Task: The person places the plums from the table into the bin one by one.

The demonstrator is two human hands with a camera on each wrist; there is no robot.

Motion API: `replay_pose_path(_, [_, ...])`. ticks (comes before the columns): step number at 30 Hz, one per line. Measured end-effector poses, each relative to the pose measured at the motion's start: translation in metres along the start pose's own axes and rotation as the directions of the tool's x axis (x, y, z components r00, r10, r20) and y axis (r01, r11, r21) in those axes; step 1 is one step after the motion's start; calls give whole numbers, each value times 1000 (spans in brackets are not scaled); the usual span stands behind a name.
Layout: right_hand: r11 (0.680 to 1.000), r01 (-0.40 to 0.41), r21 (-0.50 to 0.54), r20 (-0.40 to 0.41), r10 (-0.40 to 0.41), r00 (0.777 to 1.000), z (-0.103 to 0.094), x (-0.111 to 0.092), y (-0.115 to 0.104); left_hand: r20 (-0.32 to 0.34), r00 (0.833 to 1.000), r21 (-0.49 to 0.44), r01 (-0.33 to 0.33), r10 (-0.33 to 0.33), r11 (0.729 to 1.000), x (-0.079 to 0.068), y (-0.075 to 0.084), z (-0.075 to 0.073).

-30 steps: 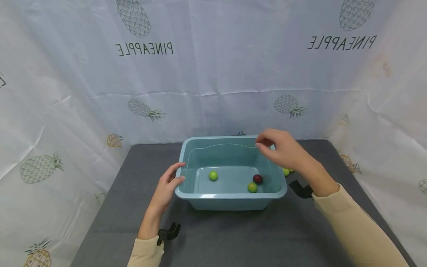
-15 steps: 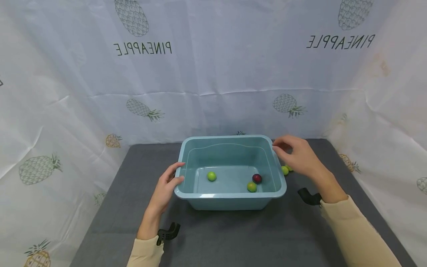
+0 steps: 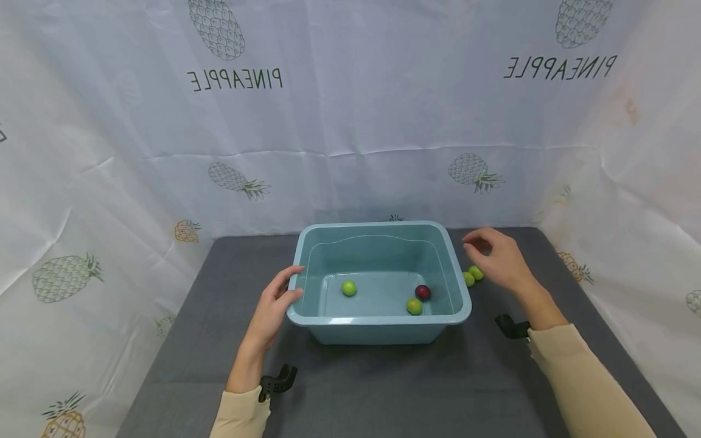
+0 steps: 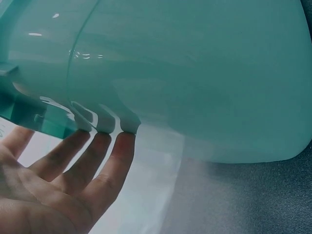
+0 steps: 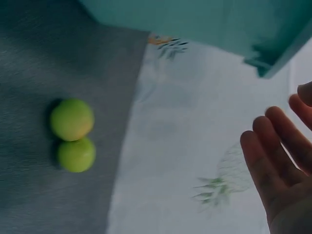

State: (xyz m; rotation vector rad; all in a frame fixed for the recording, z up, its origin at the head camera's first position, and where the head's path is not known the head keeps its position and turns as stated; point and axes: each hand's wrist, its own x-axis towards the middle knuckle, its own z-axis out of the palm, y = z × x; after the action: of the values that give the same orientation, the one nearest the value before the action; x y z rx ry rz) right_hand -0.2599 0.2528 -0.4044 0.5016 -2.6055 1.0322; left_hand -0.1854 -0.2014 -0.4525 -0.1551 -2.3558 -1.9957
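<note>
My left hand (image 3: pixel 276 304) holds the left rim of a blue-green plastic basin (image 3: pixel 378 321). In the left wrist view, several of its fingertips (image 4: pixel 127 138) press against the basin's outer wall under the rim. My right hand (image 3: pixel 501 258) hovers to the right of the basin, fingers loosely bent and nothing in them. Close by on the table, beside the basin's right wall, lie two small round green fruits, the nearer one (image 5: pixel 72 119) larger in the right wrist view than its neighbour (image 5: pixel 76 154). Inside the basin are two green fruits (image 3: pixel 348 288) and a dark red one (image 3: pixel 423 293).
A dark grey cloth covers the table (image 3: pixel 361 389). White fabric printed with pineapples (image 3: pixel 350 109) hangs behind it and along both sides. Each wrist wears a black bracket, such as the one on the left (image 3: pixel 278 380).
My right hand has moved right, from over the basin's right rim to the space beyond it, uncovering the two green fruits on the table. The left hand stays on the rim.
</note>
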Motion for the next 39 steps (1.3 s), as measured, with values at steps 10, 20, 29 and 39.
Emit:
replay_pose_path(10, [998, -57, 5, -28, 57, 998, 11, -4, 38, 1, 1000, 0, -5, 5, 1000, 0, 1, 0])
replay_pose_path(20, [987, -161, 20, -35, 162, 986, 22, -7, 68, 1, 1000, 1, -3, 3, 1000, 1, 0, 2])
replay_pose_path(29, [976, -215, 33, -27, 216, 976, 28, -9, 88, -11, 1000, 0, 10, -10, 1000, 0, -2, 1])
replay_pose_path(39, [965, -257, 43, 4, 257, 966, 38, -14, 109, -10, 1000, 5, 4, -4, 1000, -1, -2, 1])
